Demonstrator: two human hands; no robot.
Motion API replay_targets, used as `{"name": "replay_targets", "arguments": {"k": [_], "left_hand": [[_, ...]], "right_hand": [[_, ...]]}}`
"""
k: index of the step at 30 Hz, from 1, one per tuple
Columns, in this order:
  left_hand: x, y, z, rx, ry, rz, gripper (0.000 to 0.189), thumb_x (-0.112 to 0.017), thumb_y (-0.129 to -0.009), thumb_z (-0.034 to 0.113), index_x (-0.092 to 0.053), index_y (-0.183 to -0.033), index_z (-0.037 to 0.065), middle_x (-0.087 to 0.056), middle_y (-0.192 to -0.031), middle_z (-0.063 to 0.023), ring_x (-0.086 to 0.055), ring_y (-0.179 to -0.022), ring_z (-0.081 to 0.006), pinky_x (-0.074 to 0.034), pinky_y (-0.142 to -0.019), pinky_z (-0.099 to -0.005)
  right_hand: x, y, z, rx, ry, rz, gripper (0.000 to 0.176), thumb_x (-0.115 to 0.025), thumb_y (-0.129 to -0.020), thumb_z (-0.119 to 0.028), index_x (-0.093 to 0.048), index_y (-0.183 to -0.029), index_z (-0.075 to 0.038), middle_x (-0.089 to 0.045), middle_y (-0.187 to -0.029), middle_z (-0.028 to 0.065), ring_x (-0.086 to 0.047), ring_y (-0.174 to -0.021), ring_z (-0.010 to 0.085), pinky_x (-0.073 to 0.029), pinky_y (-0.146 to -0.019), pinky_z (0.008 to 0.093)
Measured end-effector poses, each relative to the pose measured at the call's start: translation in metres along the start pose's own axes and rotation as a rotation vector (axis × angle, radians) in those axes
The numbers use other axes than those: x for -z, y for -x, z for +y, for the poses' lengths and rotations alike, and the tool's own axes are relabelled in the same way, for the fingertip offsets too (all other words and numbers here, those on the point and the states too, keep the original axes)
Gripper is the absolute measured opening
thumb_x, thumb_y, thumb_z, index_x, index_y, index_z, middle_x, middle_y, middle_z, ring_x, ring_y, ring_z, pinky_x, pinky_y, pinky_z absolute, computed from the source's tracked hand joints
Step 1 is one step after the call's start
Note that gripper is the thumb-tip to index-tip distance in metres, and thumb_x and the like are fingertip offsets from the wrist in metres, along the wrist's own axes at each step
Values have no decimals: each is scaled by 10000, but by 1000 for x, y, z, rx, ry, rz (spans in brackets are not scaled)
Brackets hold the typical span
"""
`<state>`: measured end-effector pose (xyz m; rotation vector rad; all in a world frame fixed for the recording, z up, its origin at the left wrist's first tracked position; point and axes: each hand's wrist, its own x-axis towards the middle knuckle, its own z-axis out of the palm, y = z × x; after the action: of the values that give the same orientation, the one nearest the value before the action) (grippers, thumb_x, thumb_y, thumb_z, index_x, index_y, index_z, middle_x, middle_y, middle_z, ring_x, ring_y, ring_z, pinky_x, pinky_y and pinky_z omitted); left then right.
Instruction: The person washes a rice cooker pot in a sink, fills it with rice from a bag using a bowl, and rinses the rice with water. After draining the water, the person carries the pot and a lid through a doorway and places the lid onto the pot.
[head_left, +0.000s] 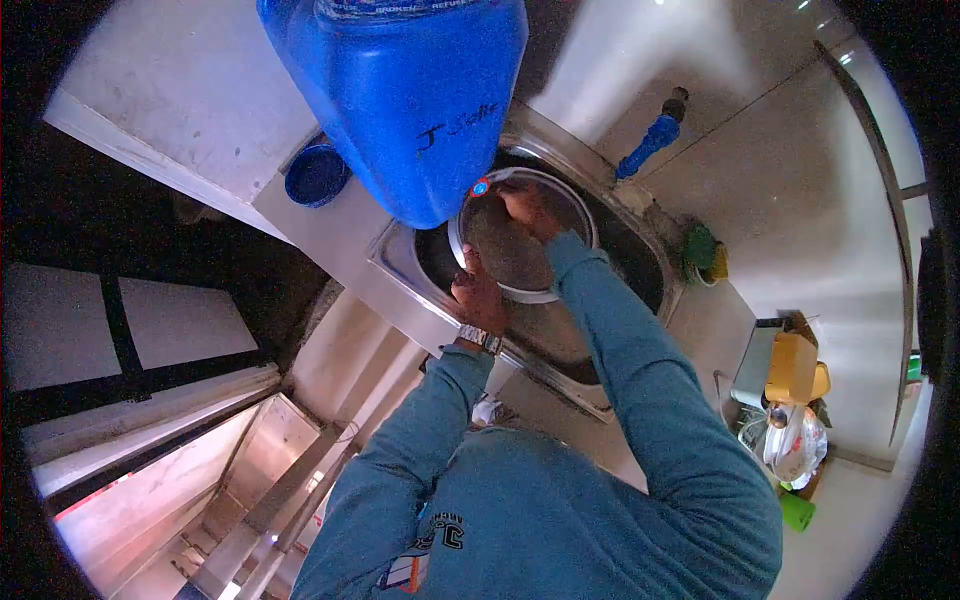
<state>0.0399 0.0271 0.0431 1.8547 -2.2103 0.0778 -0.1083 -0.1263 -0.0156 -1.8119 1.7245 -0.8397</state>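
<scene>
A wide, round metal pan [520, 262] with a bright rim sits in the steel sink [640, 290]. My left hand [478, 296], with a watch on its wrist, is closed on the near left side of the pan's rim. My right hand [532, 212] reaches inside near the far rim; its fingers are bent, and whatever they hold is too dark to make out. Over the sink's left side hangs a large blue water container [420, 120], with a small red and blue tap [481, 187] close to the pan's edge.
A dark blue bowl [317, 174] stands on the counter left of the sink. A blue pipe tap [650, 146] sticks out of the wall. Green and yellow scrubbers [704, 252] lie at the sink's right. Boxes and a wire rack [770, 440] sit further right.
</scene>
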Motion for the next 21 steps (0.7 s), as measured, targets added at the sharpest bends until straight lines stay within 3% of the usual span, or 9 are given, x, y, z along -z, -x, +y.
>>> {"name": "replay_targets", "arguments": {"k": [1,3,5,8,9,10,15,19,21], "left_hand": [[5,-1,2,38,-23,-191,731,-594,-757,170,-254,-1355,-76,-595,-935,-84,-558,-712,-196,-405,-529,-345],[-5,0,-1,105,97,-195,702,-583,-768,163,-271,-1356,-58,-595,-947,-87,-563,-733,-198,-411,-535,-340],[-17,2,-3,173,216,-200,674,-572,-779,155,-288,-1358,-40,-595,-960,-91,-567,-753,-201,-418,-542,-335],[-33,4,-4,226,221,-98,649,-560,-803,157,-285,-1369,-4,-593,-978,-96,-564,-748,-200,-415,-550,-325],[-43,6,-3,253,347,-59,574,-538,-828,176,-328,-1333,-1,-595,-970,-94,-559,-744,-194,-415,-557,-324],[-54,6,-2,279,475,-17,505,-516,-854,195,-371,-1298,2,-597,-962,-92,-555,-739,-188,-416,-564,-323],[-62,-8,-5,438,989,84,358,-444,-934,265,-505,-1179,12,-605,-899,-91,-535,-688,-180,-415,-569,-322],[-29,-14,1,763,1534,-123,373,-423,-945,320,-527,-1131,15,-611,-747,-109,-505,-540,-218,-406,-508,-332],[-33,-16,0,738,1337,-160,383,-452,-921,302,-486,-1168,11,-604,-740,-104,-515,-544,-221,-411,-505,-332]], "right_hand": [[-11,-4,7,26,-90,121,305,-462,-879,-279,-606,-861,-11,-622,-834,197,-600,-743,347,-457,-659,426],[-40,-3,82,52,-182,241,340,-444,-887,-306,-614,-852,-14,-629,-845,202,-602,-743,349,-454,-654,437],[-125,-50,155,-13,8,314,390,-425,-880,-347,-619,-816,-14,-627,-829,200,-602,-768,346,-453,-674,450],[-96,8,33,-162,109,118,355,-441,-864,-324,-623,-810,-24,-613,-766,204,-600,-762,337,-447,-682,474],[-89,24,25,173,394,100,316,-502,-754,-160,-641,-1018,-56,-648,-857,206,-624,-785,388,-501,-707,487],[-80,29,13,175,397,101,316,-502,-754,-160,-641,-1018,-56,-648,-857,206,-624,-785,388,-501,-707,487],[-41,30,-62,-221,446,115,244,-517,-746,-163,-673,-898,-53,-648,-842,202,-627,-770,374,-508,-700,468],[-77,26,-18,-315,582,127,231,-514,-755,-176,-675,-874,-59,-644,-824,195,-623,-760,367,-500,-690,466],[-78,76,31,-308,698,147,230,-509,-766,-189,-670,-873,-66,-640,-810,189,-619,-754,364,-491,-681,469]]}}
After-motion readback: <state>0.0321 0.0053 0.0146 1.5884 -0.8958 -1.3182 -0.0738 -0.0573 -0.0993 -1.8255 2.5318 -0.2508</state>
